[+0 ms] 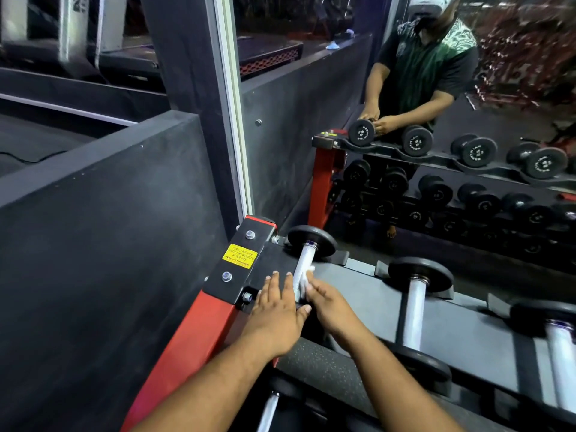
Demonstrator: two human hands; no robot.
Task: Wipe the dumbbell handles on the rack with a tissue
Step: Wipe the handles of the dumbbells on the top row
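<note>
Head view shows the right hand pinching a white tissue against the handle of the end dumbbell on the rack. The left hand lies flat with straight fingers over the near end, probably to stop it rolling.

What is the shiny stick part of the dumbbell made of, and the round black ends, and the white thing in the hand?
The handle looks like bare polished metal: silvery and reflective. The round end looks like matte black rubber or coated metal; hard to say which. The white thing looks like soft tissue paper, crumpled against the handle by the right hand.
</note>
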